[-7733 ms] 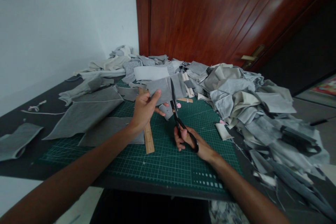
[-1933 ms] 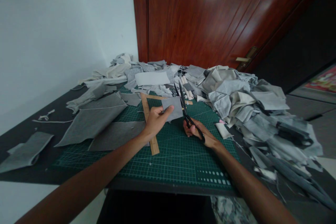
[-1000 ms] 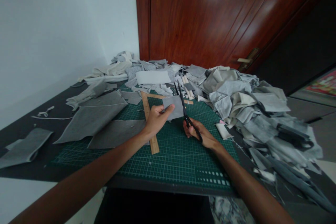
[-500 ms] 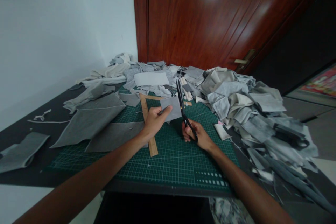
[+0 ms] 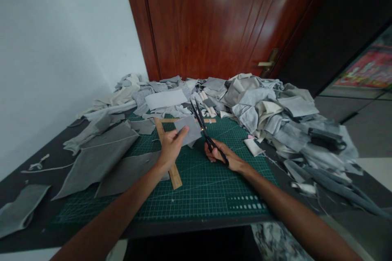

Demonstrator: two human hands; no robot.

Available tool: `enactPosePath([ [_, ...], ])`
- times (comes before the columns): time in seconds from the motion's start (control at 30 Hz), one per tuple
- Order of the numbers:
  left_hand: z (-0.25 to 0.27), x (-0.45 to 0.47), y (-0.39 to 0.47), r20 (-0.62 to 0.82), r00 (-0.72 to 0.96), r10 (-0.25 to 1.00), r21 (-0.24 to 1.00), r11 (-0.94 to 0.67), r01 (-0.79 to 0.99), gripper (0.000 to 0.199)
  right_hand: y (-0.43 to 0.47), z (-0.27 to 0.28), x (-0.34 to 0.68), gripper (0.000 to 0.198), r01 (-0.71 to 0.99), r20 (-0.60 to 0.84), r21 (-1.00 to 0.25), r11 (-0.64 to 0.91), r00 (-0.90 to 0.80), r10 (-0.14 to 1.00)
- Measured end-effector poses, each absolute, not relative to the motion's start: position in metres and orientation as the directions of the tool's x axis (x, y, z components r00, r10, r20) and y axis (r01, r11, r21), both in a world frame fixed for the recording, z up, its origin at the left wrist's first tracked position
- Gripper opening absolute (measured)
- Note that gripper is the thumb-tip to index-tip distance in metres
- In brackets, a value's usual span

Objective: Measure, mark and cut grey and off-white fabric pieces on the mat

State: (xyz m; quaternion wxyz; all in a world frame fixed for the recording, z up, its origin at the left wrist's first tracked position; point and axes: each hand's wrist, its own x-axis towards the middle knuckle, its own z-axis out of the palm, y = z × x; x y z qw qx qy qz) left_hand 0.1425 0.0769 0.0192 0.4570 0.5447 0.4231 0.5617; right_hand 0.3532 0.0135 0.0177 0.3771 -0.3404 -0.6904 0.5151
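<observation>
Pinched in my left hand (image 5: 172,145) is a small square piece of grey fabric (image 5: 190,129), held up over the mat with the thumb on top. My right hand (image 5: 221,155) grips black scissors (image 5: 204,129) by the handles. Their blades are slightly apart and point away from me, right along the fabric's right edge. Whether the blades touch the cloth, I cannot tell. Beneath both hands lies a green cutting mat (image 5: 202,195). An L-shaped wooden ruler (image 5: 175,176) rests on it, partly covered by my left hand and the fabric.
Large grey fabric pieces (image 5: 97,159) lie on the left. Heaped cloth scraps (image 5: 251,98) run along the back and down the right side, with a dark object (image 5: 326,139) on top. A folded grey piece (image 5: 23,208) sits at the near left. Behind the table stands a wooden door (image 5: 208,24).
The scissor blades have parted from nearly closed to slightly apart. My view has shifted and tilted a little. The left hand still holds the fabric square.
</observation>
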Motion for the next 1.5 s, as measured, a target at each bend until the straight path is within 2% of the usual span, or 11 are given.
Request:
enactPosePath([
  [0.4, 0.022, 0.143, 0.072, 0.214, 0.042, 0.976, 0.977, -0.215, 0.012, 0.054, 0.016, 0.014, 0.353, 0.069, 0.110, 0.190, -0.955, 0.277, -0.490, 0.851],
  [0.73, 0.018, 0.145, 0.072, 0.219, 0.033, 0.975, 0.974, -0.217, -0.069, 0.052, 0.016, 0.017, 0.354, 0.070, 0.180, 0.161, -0.942, 0.284, -0.499, 0.852],
  [0.9, 0.020, 0.147, 0.068, 0.215, 0.048, 0.976, 0.974, -0.211, -0.079, 0.050, 0.014, 0.020, 0.353, 0.069, 0.186, 0.158, -0.939, 0.290, -0.514, 0.843],
  [1.13, 0.019, 0.146, 0.070, 0.249, -0.017, 0.968, 0.965, -0.249, -0.079, 0.052, 0.014, 0.019, 0.353, 0.069, 0.174, 0.155, -0.944, 0.281, -0.519, 0.840],
  [1.5, 0.026, 0.147, 0.066, 0.259, -0.014, 0.966, 0.964, -0.259, -0.066, 0.048, 0.013, 0.021, 0.353, 0.068, 0.234, 0.148, -0.923, 0.306, -0.517, 0.843],
])
